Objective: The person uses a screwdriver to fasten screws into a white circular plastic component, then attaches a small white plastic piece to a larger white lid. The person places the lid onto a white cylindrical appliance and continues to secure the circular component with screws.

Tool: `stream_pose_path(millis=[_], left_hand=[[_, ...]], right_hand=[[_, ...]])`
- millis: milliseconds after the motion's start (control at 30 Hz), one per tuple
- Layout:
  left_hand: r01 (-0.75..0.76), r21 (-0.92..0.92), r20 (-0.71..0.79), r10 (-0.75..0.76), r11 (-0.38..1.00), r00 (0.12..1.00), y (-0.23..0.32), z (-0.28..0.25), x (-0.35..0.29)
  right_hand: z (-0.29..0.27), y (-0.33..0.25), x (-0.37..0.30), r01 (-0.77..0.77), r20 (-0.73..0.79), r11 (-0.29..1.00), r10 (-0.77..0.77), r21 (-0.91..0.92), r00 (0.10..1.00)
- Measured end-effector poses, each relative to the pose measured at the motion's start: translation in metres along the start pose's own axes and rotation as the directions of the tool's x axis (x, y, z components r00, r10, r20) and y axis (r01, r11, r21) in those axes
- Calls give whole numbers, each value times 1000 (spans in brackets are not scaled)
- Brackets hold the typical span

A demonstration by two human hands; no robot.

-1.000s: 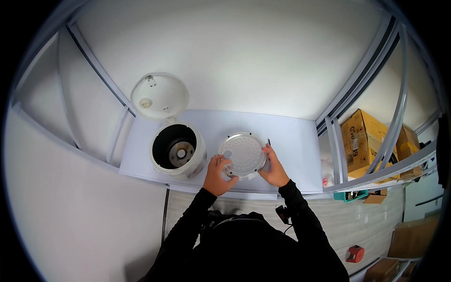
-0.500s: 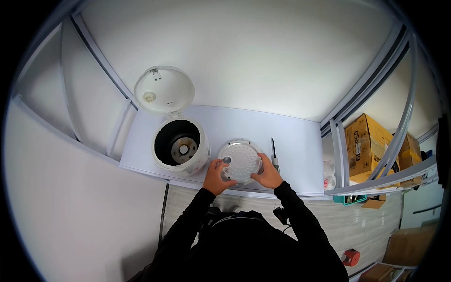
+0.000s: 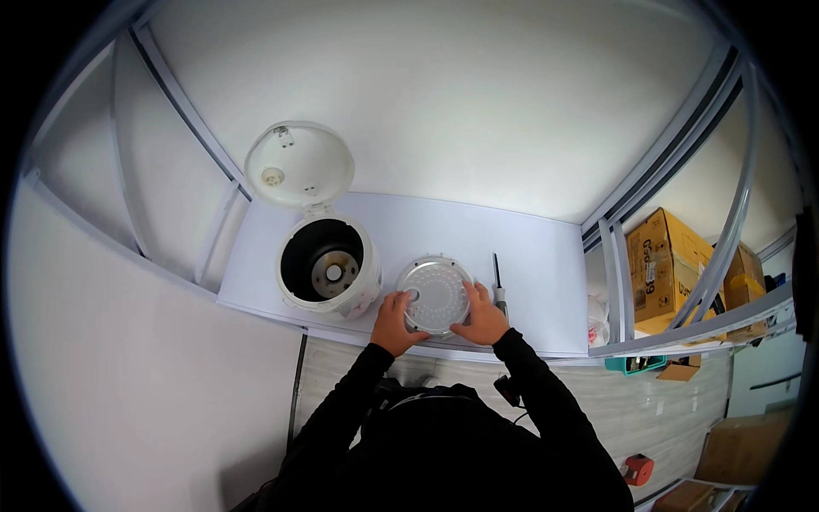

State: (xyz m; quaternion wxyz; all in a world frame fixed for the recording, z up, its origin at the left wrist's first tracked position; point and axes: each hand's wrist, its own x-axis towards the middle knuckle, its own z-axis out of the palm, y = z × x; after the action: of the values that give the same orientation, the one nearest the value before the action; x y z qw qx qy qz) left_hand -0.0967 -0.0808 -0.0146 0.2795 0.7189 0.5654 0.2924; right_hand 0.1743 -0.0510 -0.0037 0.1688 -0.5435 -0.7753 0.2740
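Note:
A round, dimpled metal inner lid [image 3: 439, 294] with a pale rim lies near the front edge of the white table. My left hand [image 3: 394, 325] grips its left side, fingers at the rim beside a small round hole and thumb at the near edge. On the opposite side, my right hand [image 3: 484, 317] holds the rim between fingers and thumb. Left of my hands stands a white rice cooker [image 3: 334, 307], its hinged lid [image 3: 300, 162] raised. The cooker's dark inside shows a metal heating plate [image 3: 333, 271] and no inner pot.
A screwdriver [image 3: 500, 292] with a grey handle lies just right of my right hand. Metal frame posts border the white table [image 3: 409, 213]. Yellow cardboard boxes [image 3: 661, 269] and a teal bin [image 3: 636, 364] are off to the right. A red object [image 3: 637, 469] sits on the floor.
The inner lid has turned or tilted slightly between my hands, and its round hole looks lighter. My right hand has shifted a little left. The cooker and screwdriver stay put.

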Motion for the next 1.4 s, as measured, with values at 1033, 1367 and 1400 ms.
stream_pose_path(millis=[1033,1367,1400], left_hand=[[-251,48,81,247,967,966,38,43,20],[-196,6,36,196,981,980,26,65,10],[-204,7,34,203,979,979,26,67,8]], right_hand=[[-17,21,-27,-442,-178,877,412,-189,894],[-42,18,-50,-121,-569,992,125,44,813],[-55,3,-54,-153,-567,978,207,142,797]])
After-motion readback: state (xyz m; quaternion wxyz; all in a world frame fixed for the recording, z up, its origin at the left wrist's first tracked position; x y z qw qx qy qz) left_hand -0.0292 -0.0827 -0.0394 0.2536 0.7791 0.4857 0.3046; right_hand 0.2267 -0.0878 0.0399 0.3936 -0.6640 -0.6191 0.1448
